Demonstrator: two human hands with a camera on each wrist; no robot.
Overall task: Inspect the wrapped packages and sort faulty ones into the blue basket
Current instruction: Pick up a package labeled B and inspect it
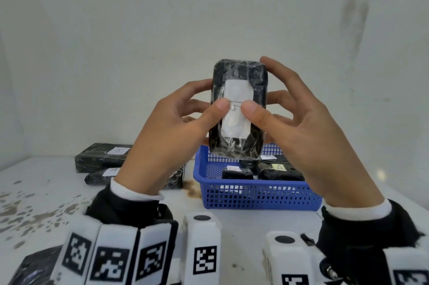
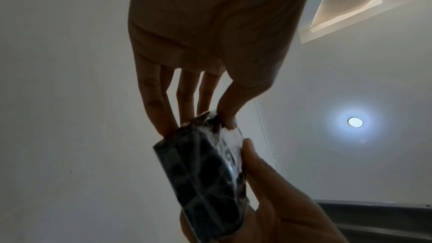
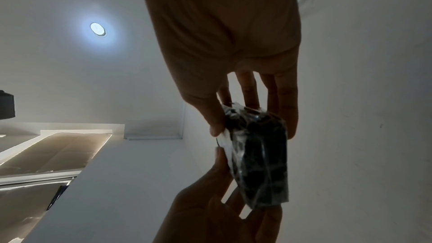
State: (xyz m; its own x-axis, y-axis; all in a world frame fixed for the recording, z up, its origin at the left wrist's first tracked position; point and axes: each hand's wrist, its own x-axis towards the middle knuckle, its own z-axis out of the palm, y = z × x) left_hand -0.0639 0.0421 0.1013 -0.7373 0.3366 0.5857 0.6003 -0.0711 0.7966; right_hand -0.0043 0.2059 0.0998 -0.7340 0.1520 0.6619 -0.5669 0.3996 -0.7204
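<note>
1. We hold one wrapped package [image 1: 239, 108] upright in the air, above the blue basket [image 1: 255, 194], its white label facing us.
2. Our left hand [image 1: 162, 136] has its grip closed on the package at 9 o'clock, thumb on the label, fingers behind.
3. Our right hand [image 1: 308, 131] grips it in the same way at 3 o'clock.
4. The basket stands on the desk [image 1: 34, 192] and contains black packages [image 1: 278, 172].
5. Other packages [image 1: 102, 157] lie on the desk at 9 o'clock of the basket.
</note>
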